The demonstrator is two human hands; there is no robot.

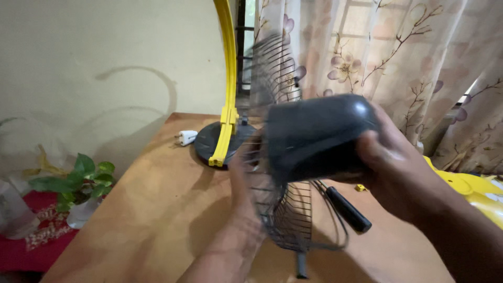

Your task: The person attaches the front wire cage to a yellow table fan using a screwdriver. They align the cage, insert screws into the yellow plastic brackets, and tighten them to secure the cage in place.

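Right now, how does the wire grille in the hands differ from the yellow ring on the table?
The wire grille is dark thin mesh; the yellow ring is a solid bright band. The grille is held up, with the right hand on the dark housing and the left hand by the wires; the ring stands untouched by the dark base. Both are curved and upright.

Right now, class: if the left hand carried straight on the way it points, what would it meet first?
The left hand points up and away, against the wire fan guard. It would press into that guard first, probably; motion blur leaves the depth unclear. The right hand holds the dark motor housing.
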